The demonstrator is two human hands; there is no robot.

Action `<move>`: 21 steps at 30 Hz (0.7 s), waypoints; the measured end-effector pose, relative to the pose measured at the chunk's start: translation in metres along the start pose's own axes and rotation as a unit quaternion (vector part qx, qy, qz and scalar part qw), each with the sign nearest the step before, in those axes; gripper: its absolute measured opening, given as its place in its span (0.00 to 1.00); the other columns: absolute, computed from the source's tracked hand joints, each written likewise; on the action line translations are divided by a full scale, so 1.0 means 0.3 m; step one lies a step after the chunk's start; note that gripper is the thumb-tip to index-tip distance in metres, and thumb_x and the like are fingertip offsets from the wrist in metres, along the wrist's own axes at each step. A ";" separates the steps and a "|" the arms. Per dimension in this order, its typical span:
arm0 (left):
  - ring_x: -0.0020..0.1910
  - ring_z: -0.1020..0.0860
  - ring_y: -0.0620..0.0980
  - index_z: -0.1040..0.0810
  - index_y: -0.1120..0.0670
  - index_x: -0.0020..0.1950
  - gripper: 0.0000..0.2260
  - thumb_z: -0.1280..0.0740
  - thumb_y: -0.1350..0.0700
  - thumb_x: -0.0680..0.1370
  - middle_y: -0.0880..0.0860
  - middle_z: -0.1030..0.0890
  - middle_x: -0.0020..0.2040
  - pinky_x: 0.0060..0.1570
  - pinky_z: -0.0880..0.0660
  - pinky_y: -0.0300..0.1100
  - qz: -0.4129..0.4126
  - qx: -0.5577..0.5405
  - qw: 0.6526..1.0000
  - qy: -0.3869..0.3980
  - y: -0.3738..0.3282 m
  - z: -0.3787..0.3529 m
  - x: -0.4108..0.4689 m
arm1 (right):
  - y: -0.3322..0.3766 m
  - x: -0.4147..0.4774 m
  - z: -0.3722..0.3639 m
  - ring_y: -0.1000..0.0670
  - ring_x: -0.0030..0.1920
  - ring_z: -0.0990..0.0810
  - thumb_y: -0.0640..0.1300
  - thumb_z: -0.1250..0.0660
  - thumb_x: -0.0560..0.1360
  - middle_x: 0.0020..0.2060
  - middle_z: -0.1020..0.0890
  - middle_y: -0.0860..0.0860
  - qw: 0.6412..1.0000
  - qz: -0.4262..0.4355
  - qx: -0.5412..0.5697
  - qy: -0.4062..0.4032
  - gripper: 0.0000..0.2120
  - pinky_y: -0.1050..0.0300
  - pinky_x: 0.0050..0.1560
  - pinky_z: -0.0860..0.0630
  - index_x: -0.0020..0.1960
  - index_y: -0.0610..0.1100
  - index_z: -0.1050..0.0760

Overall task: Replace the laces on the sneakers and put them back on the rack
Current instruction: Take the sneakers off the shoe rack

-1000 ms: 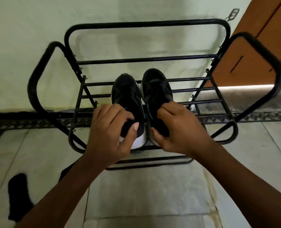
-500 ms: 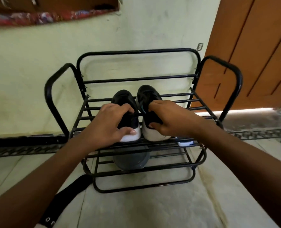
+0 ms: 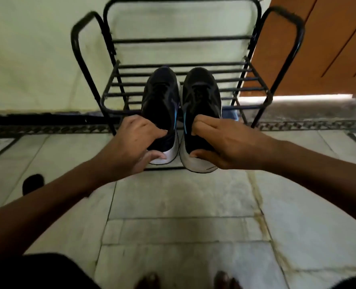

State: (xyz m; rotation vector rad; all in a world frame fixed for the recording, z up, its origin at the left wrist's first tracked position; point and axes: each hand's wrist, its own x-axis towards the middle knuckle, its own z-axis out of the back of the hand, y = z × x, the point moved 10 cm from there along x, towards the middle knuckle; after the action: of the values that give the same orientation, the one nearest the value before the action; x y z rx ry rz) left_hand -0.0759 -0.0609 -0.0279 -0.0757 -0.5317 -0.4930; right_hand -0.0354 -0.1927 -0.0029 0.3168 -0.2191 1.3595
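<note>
Rack [image 3: 181, 41] front: sneakers [image 3: 162, 101] now farther out

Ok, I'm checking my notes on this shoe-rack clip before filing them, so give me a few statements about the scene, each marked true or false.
1. The left hand grips the left sneaker at its heel, and the right hand grips the right sneaker likewise. True.
2. Both sneakers' toes point toward the person. False: the toes point away and the heels face the person.
3. The sneakers are white with black soles. False: they have black uppers and white soles.
4. A wooden door stands to the right of the rack. True.
</note>
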 end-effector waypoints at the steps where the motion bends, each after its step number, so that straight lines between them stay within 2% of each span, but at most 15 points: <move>1: 0.54 0.27 0.53 0.19 0.59 0.61 0.20 0.32 0.44 0.80 0.54 0.19 0.50 0.58 0.40 0.43 -0.005 0.000 1.000 0.030 -0.018 -0.026 -0.042 | 0.030 -0.020 -0.022 0.56 0.41 0.37 0.47 0.31 0.80 0.51 0.26 0.45 1.000 0.010 0.014 0.006 0.13 0.61 0.40 0.36 0.56 0.38 0.28; 4: 0.50 0.28 0.49 0.17 0.56 0.57 0.16 0.29 0.45 0.79 0.51 0.20 0.47 0.57 0.45 0.40 -0.029 0.001 0.997 0.077 -0.073 -0.070 -0.155 | 0.127 -0.074 -0.102 0.55 0.41 0.37 0.44 0.31 0.80 0.50 0.26 0.43 0.997 0.051 0.047 0.024 0.11 0.62 0.40 0.38 0.53 0.37 0.28; 6: 0.45 0.34 0.46 0.18 0.55 0.52 0.15 0.30 0.43 0.80 0.49 0.23 0.44 0.55 0.46 0.40 -0.042 -0.004 0.994 0.098 -0.121 -0.098 -0.219 | 0.188 -0.110 -0.155 0.49 0.41 0.33 0.43 0.31 0.80 0.48 0.26 0.41 0.995 0.077 0.061 0.027 0.10 0.58 0.38 0.36 0.50 0.36 0.27; 8: 0.45 0.41 0.42 0.18 0.56 0.50 0.15 0.30 0.43 0.81 0.49 0.25 0.43 0.53 0.47 0.39 -0.060 -0.033 0.992 0.108 -0.177 -0.122 -0.274 | 0.238 -0.147 -0.200 0.46 0.40 0.32 0.42 0.32 0.81 0.46 0.26 0.41 0.992 0.102 0.070 0.029 0.09 0.55 0.37 0.35 0.48 0.36 0.27; 9: 0.45 0.40 0.42 0.18 0.57 0.51 0.15 0.31 0.44 0.81 0.49 0.25 0.44 0.54 0.46 0.38 -0.069 -0.050 0.991 0.103 -0.206 -0.132 -0.302 | 0.258 -0.167 -0.221 0.45 0.40 0.32 0.42 0.33 0.81 0.45 0.27 0.41 0.990 0.114 0.071 0.029 0.09 0.56 0.38 0.37 0.47 0.36 0.28; 11: 0.47 0.30 0.47 0.17 0.60 0.54 0.17 0.31 0.46 0.82 0.51 0.23 0.48 0.59 0.41 0.36 -0.082 -0.075 0.990 0.080 -0.256 -0.143 -0.360 | 0.292 -0.208 -0.269 0.45 0.39 0.31 0.42 0.33 0.82 0.44 0.27 0.41 0.987 0.137 0.074 0.036 0.09 0.57 0.40 0.38 0.48 0.37 0.28; 13: 0.49 0.25 0.52 0.17 0.63 0.56 0.18 0.31 0.47 0.82 0.55 0.20 0.49 0.59 0.35 0.42 -0.089 -0.085 0.991 0.058 -0.294 -0.160 -0.417 | 0.314 -0.247 -0.327 0.44 0.39 0.30 0.42 0.33 0.82 0.44 0.26 0.42 0.984 0.147 0.084 0.050 0.09 0.54 0.39 0.34 0.48 0.37 0.27; 15: 0.48 0.24 0.54 0.17 0.65 0.57 0.18 0.30 0.48 0.82 0.57 0.19 0.48 0.55 0.31 0.46 -0.093 -0.088 0.990 0.061 -0.324 -0.199 -0.468 | 0.326 -0.283 -0.384 0.44 0.39 0.30 0.42 0.34 0.82 0.44 0.26 0.41 0.983 0.145 0.094 0.062 0.09 0.52 0.39 0.32 0.49 0.36 0.26; 21: 0.47 0.23 0.54 0.18 0.65 0.59 0.19 0.32 0.48 0.83 0.57 0.18 0.49 0.52 0.29 0.46 -0.081 -0.095 0.987 0.099 -0.354 -0.419 -0.599 | 0.295 -0.370 -0.605 0.47 0.40 0.31 0.43 0.32 0.81 0.45 0.26 0.42 0.985 0.091 0.118 0.084 0.09 0.56 0.35 0.36 0.50 0.37 0.27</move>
State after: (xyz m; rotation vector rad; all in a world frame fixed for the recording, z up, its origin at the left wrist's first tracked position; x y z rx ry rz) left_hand -0.2013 -0.1014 -0.2326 -0.1646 -0.2957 -0.7017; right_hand -0.1495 -0.2162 -0.2016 0.3839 0.0559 1.5891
